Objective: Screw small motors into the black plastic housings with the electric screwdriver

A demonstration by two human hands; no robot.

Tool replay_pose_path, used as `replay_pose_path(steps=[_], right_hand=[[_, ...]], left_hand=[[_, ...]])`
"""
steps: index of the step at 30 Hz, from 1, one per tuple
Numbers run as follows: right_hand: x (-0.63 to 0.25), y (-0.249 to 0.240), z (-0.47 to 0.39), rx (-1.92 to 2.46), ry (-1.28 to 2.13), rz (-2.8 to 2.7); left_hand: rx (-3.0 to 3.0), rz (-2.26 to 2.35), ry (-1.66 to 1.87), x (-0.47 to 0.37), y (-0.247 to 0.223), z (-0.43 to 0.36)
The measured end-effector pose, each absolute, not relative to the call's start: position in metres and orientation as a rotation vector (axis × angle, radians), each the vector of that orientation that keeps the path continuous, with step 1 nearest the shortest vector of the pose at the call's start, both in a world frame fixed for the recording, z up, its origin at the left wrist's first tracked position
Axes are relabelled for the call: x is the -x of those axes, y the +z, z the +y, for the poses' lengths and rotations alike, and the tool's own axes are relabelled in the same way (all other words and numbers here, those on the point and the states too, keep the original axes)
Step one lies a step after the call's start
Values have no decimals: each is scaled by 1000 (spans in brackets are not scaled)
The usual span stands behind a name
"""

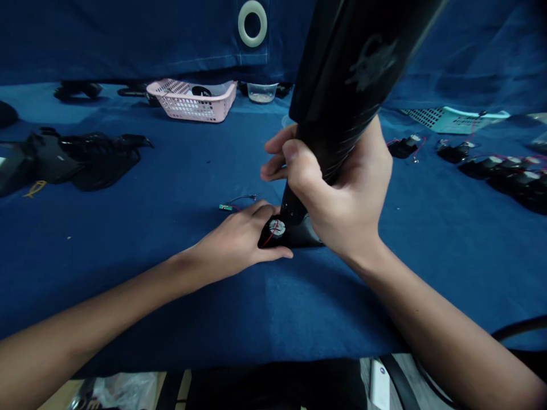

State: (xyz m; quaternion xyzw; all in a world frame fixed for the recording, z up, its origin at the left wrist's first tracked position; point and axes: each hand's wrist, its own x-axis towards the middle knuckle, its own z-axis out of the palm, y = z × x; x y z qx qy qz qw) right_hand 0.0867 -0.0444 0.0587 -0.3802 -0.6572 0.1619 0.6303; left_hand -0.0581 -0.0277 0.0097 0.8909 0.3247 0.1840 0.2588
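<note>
1. My left hand (239, 236) grips a small black housing (299, 236) on the blue cloth (179, 319), thumb along its near side; a silver motor (277, 228) with a red wire shows in it.
2. My right hand (348, 199) wraps around a thick black tool (354, 74), its narrow lower end down at the housing, just beside the motor (I can't tell whether it touches).
3. Just beyond my left hand lies a green circuit board (225, 208).
4. Farther off, black parts (98, 162) lie at left.
5. Farthest stand a pink basket (200, 109), a clear tub (262, 94) and a teal basket (459, 121).
</note>
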Motion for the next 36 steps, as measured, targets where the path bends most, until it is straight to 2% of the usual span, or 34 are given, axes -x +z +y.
replay_pose_path(steps=[12,20,28,36], right_hand=[[-83,58,-32,674,478,-1314],[-86,58,-39,752,437,-1399],[-92,62,-36,664,616,-1387],[-79,61,-35,767,433,-1338]], left_hand=[[-2460,889,578,59,10,-30],[-2456,869,560,59,11,-29],[-2445,870,539,60,12,-30],[-2469,903,512,60,10,-30]])
